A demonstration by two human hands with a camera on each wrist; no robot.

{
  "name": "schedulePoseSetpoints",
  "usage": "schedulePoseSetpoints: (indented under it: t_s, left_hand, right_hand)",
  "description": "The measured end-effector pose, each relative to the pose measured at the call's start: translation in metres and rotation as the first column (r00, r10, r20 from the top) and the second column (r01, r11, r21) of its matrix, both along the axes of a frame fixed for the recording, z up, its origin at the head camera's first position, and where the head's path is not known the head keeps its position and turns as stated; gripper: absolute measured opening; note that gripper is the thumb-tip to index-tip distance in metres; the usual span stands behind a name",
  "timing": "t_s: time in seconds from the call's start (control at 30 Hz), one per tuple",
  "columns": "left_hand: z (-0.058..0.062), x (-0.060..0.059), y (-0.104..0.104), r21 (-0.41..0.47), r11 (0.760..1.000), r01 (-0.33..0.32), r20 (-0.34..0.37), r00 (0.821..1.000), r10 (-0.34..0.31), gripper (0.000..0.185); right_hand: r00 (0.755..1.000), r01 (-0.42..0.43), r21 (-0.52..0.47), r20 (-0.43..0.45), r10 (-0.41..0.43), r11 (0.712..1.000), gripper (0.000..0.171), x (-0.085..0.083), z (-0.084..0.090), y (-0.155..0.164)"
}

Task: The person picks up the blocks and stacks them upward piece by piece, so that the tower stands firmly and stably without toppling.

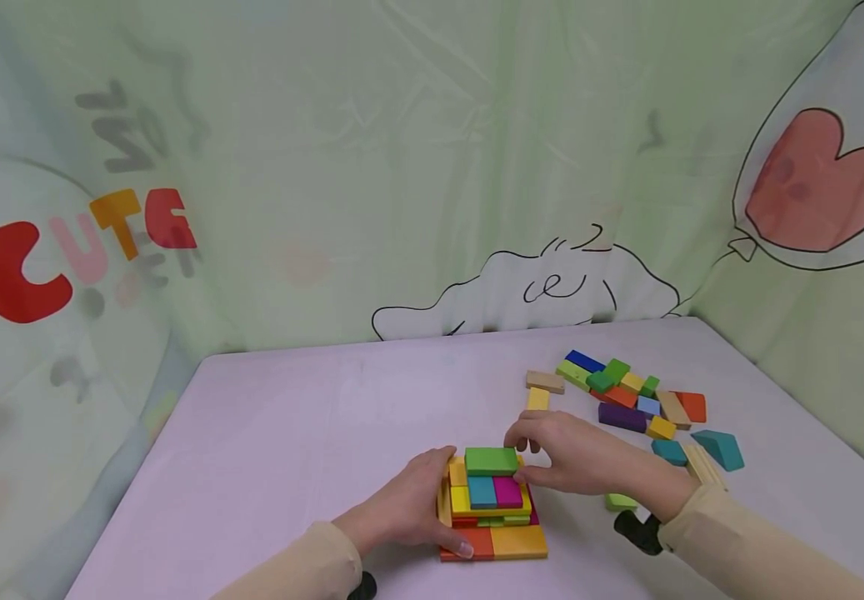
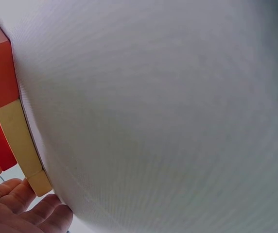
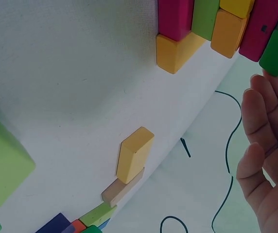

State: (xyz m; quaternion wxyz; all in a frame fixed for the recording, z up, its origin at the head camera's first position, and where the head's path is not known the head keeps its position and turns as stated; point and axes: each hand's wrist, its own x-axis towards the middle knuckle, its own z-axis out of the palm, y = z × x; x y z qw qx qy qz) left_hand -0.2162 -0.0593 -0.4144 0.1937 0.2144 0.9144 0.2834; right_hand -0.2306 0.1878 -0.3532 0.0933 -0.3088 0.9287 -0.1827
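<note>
Pinching green block (image 1: 491, 460) — right hand (image 1: 581, 457).

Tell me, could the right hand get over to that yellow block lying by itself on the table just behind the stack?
Probably yes. The right hand is on the green block atop the stack, and the yellow block lies just beyond its knuckles on bare table, with nothing between them.

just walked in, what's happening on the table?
A person is stacking coloured blocks into a layered pile on the table. The right hand pinches the green block on top of the pile. The left hand rests against the pile's left side, fingers relaxed. A heap of loose blocks lies behind and to the right of the pile.
</note>
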Motion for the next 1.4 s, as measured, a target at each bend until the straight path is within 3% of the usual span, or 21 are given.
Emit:
schedulePoseSetpoints:
  t_s: [0.43,1.07,1.4]
  left_hand:
    - [0.001,0.0,-0.002,0.009,1.0,0.016,-0.002,1.0,-0.016,0.115]
    - [0.003,-0.001,-0.004,0.004,0.999,0.032,0.023,0.999,-0.032,0.112]
    - [0.003,-0.004,-0.007,-0.069,0.997,0.038,0.02,0.999,-0.037,0.115]
  right_hand:
    - [0.998,0.06,-0.004,0.018,-0.06,0.998,0.041,0.003,0.001,0.007]
    - [0.997,0.068,0.011,0.027,-0.068,0.998,0.04,0.004,-0.001,0.011]
    - [0.997,0.079,0.008,0.009,-0.079,0.997,0.04,0.004,0.0,0.015]
